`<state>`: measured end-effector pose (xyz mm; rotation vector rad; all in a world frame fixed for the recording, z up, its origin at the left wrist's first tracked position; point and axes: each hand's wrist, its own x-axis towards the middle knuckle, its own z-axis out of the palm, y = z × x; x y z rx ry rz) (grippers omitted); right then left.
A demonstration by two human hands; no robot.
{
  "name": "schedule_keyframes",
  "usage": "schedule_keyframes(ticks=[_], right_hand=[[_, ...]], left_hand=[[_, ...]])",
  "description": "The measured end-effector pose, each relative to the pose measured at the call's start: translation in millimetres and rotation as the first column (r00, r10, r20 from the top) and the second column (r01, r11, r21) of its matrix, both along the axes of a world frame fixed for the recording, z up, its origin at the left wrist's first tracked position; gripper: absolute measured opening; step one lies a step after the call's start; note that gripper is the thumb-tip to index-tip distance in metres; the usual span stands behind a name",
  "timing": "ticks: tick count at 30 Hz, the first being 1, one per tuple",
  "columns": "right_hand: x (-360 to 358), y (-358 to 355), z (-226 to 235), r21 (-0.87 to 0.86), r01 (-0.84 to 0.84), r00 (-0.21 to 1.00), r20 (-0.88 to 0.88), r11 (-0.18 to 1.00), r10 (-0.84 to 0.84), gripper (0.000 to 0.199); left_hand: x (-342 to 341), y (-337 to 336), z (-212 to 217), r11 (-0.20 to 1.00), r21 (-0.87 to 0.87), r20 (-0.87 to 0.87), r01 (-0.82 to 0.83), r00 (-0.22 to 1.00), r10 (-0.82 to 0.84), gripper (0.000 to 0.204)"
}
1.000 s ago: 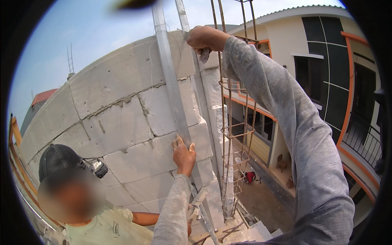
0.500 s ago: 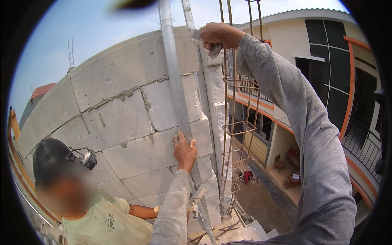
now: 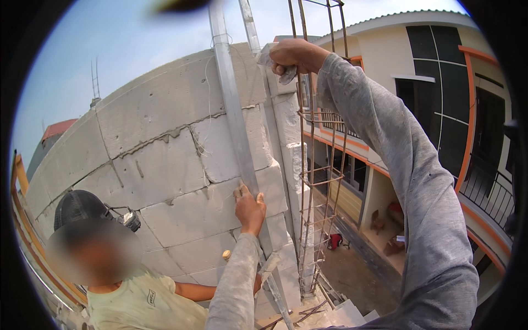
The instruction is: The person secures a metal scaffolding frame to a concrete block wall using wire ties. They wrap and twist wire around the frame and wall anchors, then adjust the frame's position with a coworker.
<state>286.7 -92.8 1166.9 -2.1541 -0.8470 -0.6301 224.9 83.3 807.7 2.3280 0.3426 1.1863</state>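
Observation:
My left hand [image 3: 250, 209] lies with outstretched fingers against a long silvery metal channel [image 3: 235, 118] and the pale block wall [image 3: 165, 170] beside it. The channel leans upright along the wall, with a thin wire around its upper part. Raised at the wall's top right corner, my right hand [image 3: 294, 58] is closed on a flat grey tool [image 3: 264, 55], whose exact kind I cannot make out. A second narrow metal strip [image 3: 249, 25] rises just left of this hand. Below my left forearm, a co-worker's hand [image 3: 257, 283] is at the channel's lower part.
A co-worker in a dark cap [image 3: 80, 212] stands close at lower left. Right of the wall rises a rusty rebar cage [image 3: 305, 176]. Beyond and below it are a paved lane [image 3: 352, 269] and a house [image 3: 385, 110] with orange trim. Blocks and rods [image 3: 302, 313] lie at the wall's foot.
The view has shifted slightly. My right hand sits a little lower at the wall's corner; my left hand keeps its place on the channel. The co-worker's head and arm have moved slightly right.

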Motion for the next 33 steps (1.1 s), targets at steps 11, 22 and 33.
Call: schedule_keyframes(ticks=[11, 22, 33], right_hand=[[-50, -13, 19, 0.158, 0.209, 0.91, 0.329, 0.965, -0.251, 0.022], [-50, -25, 41, 0.271, 0.101, 0.834, 0.501, 0.957, -0.229, 0.024], [26, -33, 40, -0.04, -0.011, 0.841, 0.54, 0.999, 0.031, 0.025]], left_hand=[[2, 1, -1, 1.0, -0.025, -0.053, -0.013, 0.999, 0.011, 0.076], [0, 1, 1, 0.999, -0.03, -0.056, -0.012, 0.998, 0.011, 0.075], [2, 3, -2, 1.0, -0.006, -0.027, -0.013, 1.0, 0.013, 0.072]])
